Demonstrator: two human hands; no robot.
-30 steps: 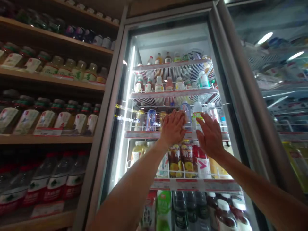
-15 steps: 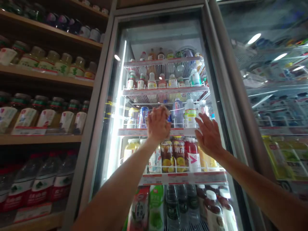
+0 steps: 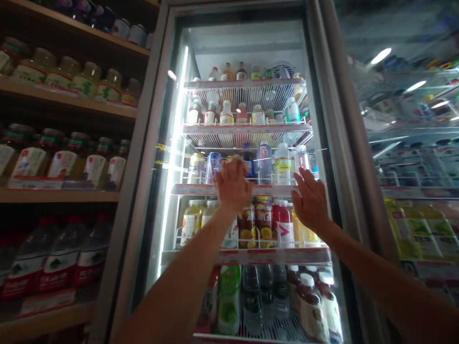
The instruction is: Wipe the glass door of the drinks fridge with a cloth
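Note:
My left hand [image 3: 232, 187] is raised in front of a closed glass door [image 3: 247, 36], its fingers bent over what looks like a pale, crumpled cloth [image 3: 242, 161]. Only a blurred edge of it shows past the fingers, and the hand covers the rest. To the right, my right hand [image 3: 310, 199] is open, fingers apart, at the glass with nothing in it. Whether its palm touches the pane I cannot tell. Behind the door, a blue can [image 3: 213, 165] shows left of my left hand, and a clear bottle with a yellow-green label [image 3: 283, 167] stands between the hands.
The metal door frame [image 3: 332, 119] runs up on the right, beside another glass-fronted cooler [image 3: 412, 191]. Wooden shelves [image 3: 71, 195] with rows of juice bottles [image 3: 66, 157] stand on the left. Red-labelled water bottles [image 3: 59, 263] are low down there. Lights reflect off the glass.
The shelves and bottles sit a little higher in the view, as the camera has shifted. My left hand has moved slightly and still covers the pale cloth; my right hand stays open.

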